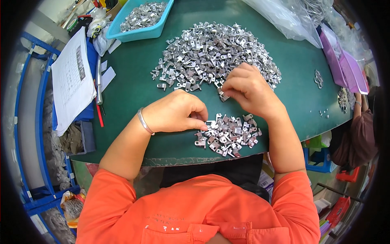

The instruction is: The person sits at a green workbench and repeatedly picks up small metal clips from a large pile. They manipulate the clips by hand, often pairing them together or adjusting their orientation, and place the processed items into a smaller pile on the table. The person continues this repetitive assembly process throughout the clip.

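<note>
A large heap of small silver metal brackets (pixel 211 53), bent and with holes, spreads over the green table. Nearer to me lies a smaller pile of the same brackets (pixel 233 136). My right hand (pixel 252 89) is at the near edge of the big heap, thumb and fingers pinched at a metal bracket (pixel 223 96). My left hand (pixel 176 110), with a bangle on its wrist, is curled at the left side of the small pile. Its thumb tip reaches the nearest pieces; whatever its curled fingers hold is hidden.
A turquoise basket (pixel 142 33) of brackets stands far left. Papers (pixel 73 81) and a red pen (pixel 100 115) lie at the left edge. Plastic bags (pixel 288 20) and a purple basket (pixel 339 61) are at the right. Another person's sleeve (pixel 361 134) shows beyond the table's right end.
</note>
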`<action>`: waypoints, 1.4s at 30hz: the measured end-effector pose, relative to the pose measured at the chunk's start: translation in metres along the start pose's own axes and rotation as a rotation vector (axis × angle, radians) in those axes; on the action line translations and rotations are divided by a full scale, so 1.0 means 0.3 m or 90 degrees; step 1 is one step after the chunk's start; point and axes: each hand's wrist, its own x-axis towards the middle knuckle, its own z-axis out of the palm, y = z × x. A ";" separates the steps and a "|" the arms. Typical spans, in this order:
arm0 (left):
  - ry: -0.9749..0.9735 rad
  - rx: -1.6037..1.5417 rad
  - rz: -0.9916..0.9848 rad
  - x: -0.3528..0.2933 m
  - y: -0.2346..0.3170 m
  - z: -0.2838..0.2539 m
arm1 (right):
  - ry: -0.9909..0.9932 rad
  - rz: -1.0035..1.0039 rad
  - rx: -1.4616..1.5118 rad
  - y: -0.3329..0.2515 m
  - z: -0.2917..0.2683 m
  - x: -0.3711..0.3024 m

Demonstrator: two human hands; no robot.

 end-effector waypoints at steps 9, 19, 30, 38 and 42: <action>0.379 0.151 0.004 0.029 -0.097 0.023 | -0.021 -0.020 0.062 -0.017 0.013 0.007; 0.448 0.237 0.042 0.045 -0.111 0.055 | 0.021 -0.027 -0.083 -0.045 0.039 0.019; 0.407 0.097 0.124 0.048 -0.063 0.073 | 0.083 0.157 0.462 -0.016 0.036 0.006; 0.420 -0.168 0.140 0.045 -0.051 0.086 | 0.083 0.260 0.754 -0.009 0.023 -0.007; 0.417 -0.166 0.152 0.043 -0.045 0.082 | 0.059 0.241 0.725 -0.011 0.011 -0.007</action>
